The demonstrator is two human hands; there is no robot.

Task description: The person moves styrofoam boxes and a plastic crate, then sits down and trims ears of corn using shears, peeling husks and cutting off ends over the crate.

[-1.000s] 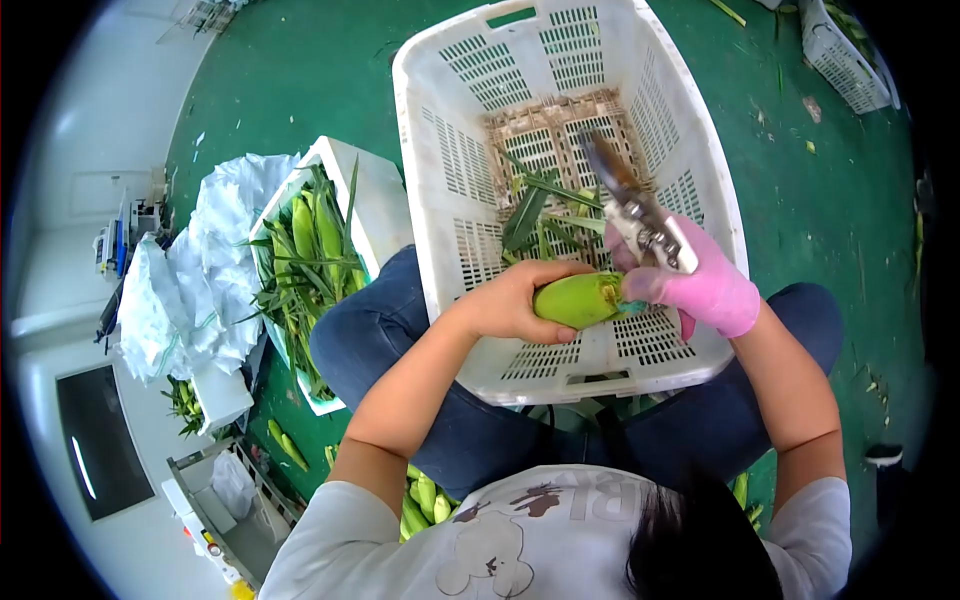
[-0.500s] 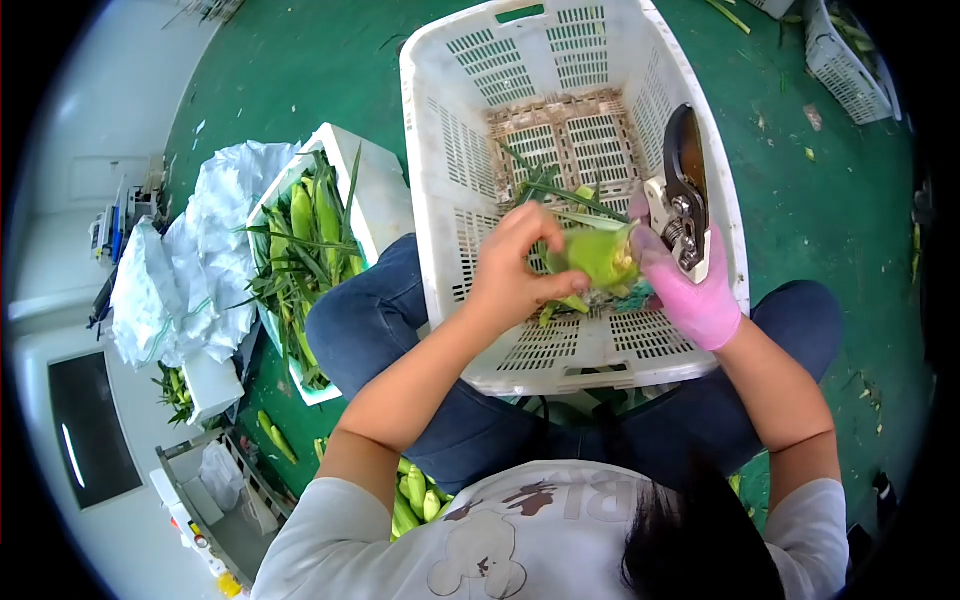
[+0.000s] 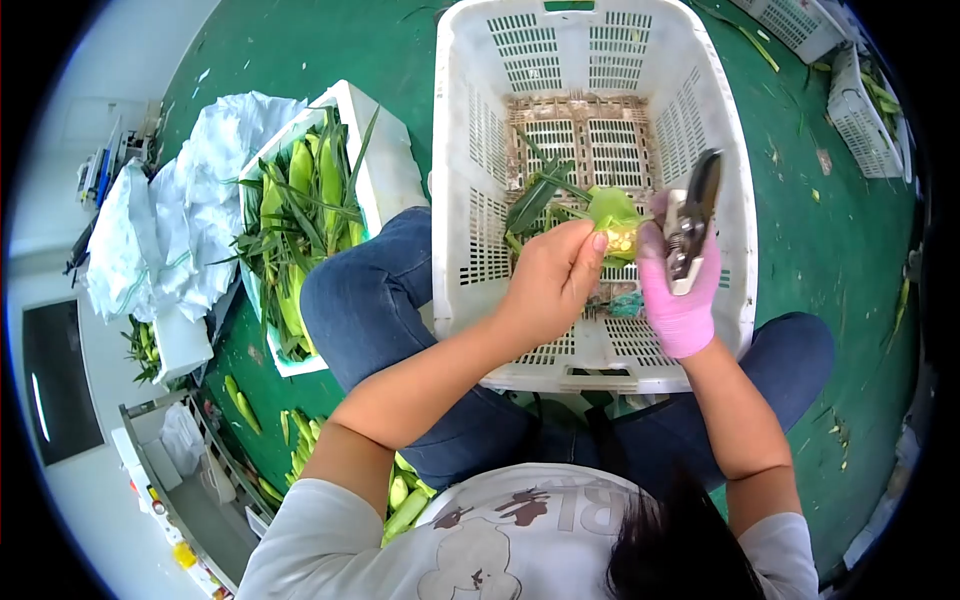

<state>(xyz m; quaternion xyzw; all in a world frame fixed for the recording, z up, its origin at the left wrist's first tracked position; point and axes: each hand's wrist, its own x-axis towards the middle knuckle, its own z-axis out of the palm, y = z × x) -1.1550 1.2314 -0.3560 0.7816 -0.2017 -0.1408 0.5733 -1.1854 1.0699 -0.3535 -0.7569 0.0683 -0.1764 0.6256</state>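
Observation:
My bare left hand (image 3: pixel 553 283) pinches an ear of corn (image 3: pixel 612 212) over the white crate. Green husk covers its far part, and a patch of pale yellow kernels shows beside my thumb. In a pink glove, my right hand (image 3: pixel 682 305) is closed around pruning shears (image 3: pixel 686 235), whose dark blade points up and away from me. The gloved fingertips are close to the corn's right side; whether they touch it I cannot tell. Beneath my hands, cut husks and leaves (image 3: pixel 540 195) lie in the white crate (image 3: pixel 742 240).
To the left stands a white foam box (image 3: pixel 385 150) full of unhusked corn (image 3: pixel 300 200), beside white plastic sheeting (image 3: pixel 215 200). More ears (image 3: pixel 408 505) lie on the floor by my left leg. Other white crates (image 3: pixel 858 115) stand at the far right.
The corn has turned, and kernels now show near my left thumb. My left fingers have closed in on it. The shears have tilted to the right, and the whole view has shifted slightly.

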